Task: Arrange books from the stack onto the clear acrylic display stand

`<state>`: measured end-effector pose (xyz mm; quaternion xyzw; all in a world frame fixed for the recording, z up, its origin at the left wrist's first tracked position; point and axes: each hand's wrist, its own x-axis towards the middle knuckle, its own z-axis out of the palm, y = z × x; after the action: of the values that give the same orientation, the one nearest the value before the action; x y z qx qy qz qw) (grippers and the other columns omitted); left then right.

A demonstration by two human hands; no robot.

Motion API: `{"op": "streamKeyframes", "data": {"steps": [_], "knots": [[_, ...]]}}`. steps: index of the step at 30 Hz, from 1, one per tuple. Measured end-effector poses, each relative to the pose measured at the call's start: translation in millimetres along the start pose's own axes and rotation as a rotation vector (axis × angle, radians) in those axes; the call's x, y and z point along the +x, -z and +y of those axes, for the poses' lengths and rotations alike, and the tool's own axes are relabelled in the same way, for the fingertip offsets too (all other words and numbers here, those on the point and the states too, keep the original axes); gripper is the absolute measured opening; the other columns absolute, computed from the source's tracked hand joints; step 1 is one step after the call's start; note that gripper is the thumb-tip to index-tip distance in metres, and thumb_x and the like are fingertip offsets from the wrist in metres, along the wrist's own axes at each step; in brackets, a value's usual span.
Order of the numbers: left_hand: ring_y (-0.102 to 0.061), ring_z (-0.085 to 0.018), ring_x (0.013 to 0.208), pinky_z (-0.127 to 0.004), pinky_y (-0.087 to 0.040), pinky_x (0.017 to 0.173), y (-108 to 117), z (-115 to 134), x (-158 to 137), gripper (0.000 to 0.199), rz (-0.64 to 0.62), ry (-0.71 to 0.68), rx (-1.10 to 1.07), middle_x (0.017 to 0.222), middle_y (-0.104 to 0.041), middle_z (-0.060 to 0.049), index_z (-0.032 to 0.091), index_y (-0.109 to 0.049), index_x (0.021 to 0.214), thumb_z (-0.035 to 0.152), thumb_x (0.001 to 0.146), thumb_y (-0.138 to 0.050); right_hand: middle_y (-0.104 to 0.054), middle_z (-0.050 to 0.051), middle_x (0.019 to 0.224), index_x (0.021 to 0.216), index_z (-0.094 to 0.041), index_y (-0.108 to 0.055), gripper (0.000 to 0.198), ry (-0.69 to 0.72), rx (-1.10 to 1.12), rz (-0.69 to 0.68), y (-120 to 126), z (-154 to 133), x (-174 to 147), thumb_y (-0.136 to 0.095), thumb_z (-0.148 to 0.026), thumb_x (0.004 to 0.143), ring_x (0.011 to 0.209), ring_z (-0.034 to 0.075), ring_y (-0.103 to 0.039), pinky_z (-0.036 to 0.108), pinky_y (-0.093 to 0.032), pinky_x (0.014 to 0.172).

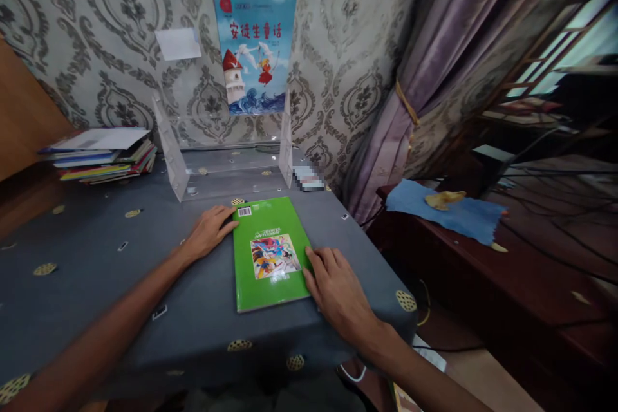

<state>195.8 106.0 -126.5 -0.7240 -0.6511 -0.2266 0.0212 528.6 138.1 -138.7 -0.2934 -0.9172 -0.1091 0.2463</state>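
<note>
A glossy green book (248,257) lies flat on the cloth-covered table, back cover up. Its barcode is at the far left corner, and a colourful picture with upside-down lettering is in the middle. My left hand (211,232) rests at the book's far left edge, fingers stretched out and thumb apart, the tips touching it. Against the right edge is my right hand (337,283), open, with thumb and forefinger apart at the cover's side. Behind the book stands a clear acrylic stand (226,183) with pale side panels.
A blue storybook (258,77) is upright behind the stand, near a white card (177,44). Stacked books (103,158) sit at the far left. A blurred item (309,178) lies right of the stand. On a dark red bench (458,283) is a blue cloth (415,203); a curtain (386,141) hangs behind.
</note>
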Motion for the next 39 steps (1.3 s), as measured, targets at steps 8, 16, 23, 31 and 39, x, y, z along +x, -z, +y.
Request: {"op": "streamKeyframes", "data": {"steps": [8,16,23,31,39], "knots": [[-0.063,-0.023,0.105,-0.038,-0.051,0.094,-12,2,16,0.035,0.068,-0.011,0.027,0.113,-0.067,-0.008,0.02,-0.061,0.126,0.038,0.101,-0.043,-0.066,0.015,0.095,0.118,-0.008,-0.063,0.031,0.029,-0.005,0.004,-3,13,10,-0.043,-0.025,0.1,0.086,0.028,-0.06,0.043,-0.056,0.076],[-0.062,-0.024,0.111,-0.042,-0.05,0.098,-9,8,9,0.039,0.035,0.02,-0.035,0.121,-0.065,-0.011,0.019,-0.056,0.132,0.039,0.102,-0.042,-0.065,0.015,0.118,0.132,-0.017,-0.057,0.039,0.003,0.299,-0.104,-8,42,25,-0.043,-0.035,0.101,0.104,0.028,-0.063,0.046,-0.057,0.088],[-0.057,-0.024,0.123,-0.043,-0.048,0.104,6,16,-9,0.045,-0.063,-0.005,0.009,0.134,-0.061,-0.011,0.022,-0.048,0.14,0.045,0.104,-0.036,-0.055,0.019,0.142,0.143,-0.015,-0.049,0.05,-0.002,0.434,-0.201,-44,73,71,-0.042,-0.04,0.1,0.129,0.031,-0.053,0.05,-0.049,0.104],[-0.054,-0.024,0.129,-0.047,-0.046,0.109,9,18,-9,0.043,-0.069,-0.003,-0.024,0.137,-0.059,-0.012,0.02,-0.047,0.141,0.039,0.103,-0.041,-0.06,0.017,0.134,0.143,-0.018,-0.048,0.048,0.024,0.453,-0.151,-76,87,109,-0.041,-0.038,0.1,0.124,0.032,-0.057,0.055,-0.05,0.102],[-0.047,-0.023,0.139,-0.047,-0.043,0.114,8,17,-9,0.043,-0.085,-0.011,-0.045,0.149,-0.05,-0.011,0.022,-0.042,0.144,0.033,0.103,-0.041,-0.048,0.024,0.147,0.13,-0.011,-0.06,0.042,0.082,0.273,-0.093,-62,71,123,-0.045,-0.035,0.099,0.136,0.04,-0.045,0.062,-0.045,0.104]]}}
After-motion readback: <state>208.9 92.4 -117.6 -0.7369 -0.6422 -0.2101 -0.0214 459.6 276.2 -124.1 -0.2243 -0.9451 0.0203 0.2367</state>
